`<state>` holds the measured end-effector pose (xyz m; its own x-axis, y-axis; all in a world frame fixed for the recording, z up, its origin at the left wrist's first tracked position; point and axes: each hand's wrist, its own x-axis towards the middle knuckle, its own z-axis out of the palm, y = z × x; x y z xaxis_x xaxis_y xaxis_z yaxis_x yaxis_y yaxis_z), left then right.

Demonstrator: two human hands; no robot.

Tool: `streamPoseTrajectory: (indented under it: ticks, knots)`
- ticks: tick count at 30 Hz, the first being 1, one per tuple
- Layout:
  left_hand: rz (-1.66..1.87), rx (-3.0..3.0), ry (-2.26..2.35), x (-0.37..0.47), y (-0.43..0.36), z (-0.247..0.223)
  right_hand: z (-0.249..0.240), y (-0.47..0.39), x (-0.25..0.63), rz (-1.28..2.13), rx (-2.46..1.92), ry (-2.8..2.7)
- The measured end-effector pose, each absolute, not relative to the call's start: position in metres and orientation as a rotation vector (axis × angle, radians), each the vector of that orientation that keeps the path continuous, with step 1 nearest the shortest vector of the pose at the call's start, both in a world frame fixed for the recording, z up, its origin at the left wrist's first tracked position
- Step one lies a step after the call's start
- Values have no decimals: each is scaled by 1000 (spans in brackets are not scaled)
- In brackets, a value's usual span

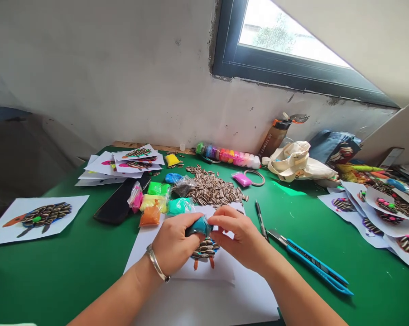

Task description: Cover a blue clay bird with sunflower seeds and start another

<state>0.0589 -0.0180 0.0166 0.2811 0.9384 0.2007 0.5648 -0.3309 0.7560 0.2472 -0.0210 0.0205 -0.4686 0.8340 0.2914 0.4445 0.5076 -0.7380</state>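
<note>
The left hand (pixel 176 237) wraps thumb and fingers around a blue clay packet (pixel 200 226) above the seed picture (pixel 207 249), while the right hand (pixel 240 233) pinches its three-o'clock edge. Sunflower seeds (pixel 214 186) lie at twelve o'clock, the utility knife (pixel 315 262) towards four.

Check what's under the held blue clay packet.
Visible: a sunflower-seed figure with two orange strips on white paper. Much of its upper part is covered by the blue packet, left hand and right hand.
</note>
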Motion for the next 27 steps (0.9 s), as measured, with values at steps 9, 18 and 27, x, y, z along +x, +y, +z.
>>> streamPoseTrajectory:
  ticks: [9,18,27]
  knots:
    - [851,1971,1374,60,-16,16,19,-24,237,603,-1129,-1903]
    - [902,2184,1244,59,-20,8,20,-28,234,658,-1094,-2007]
    - [875,2243,1266,60,-19,5,22,-29,234,704,-1074,-2021]
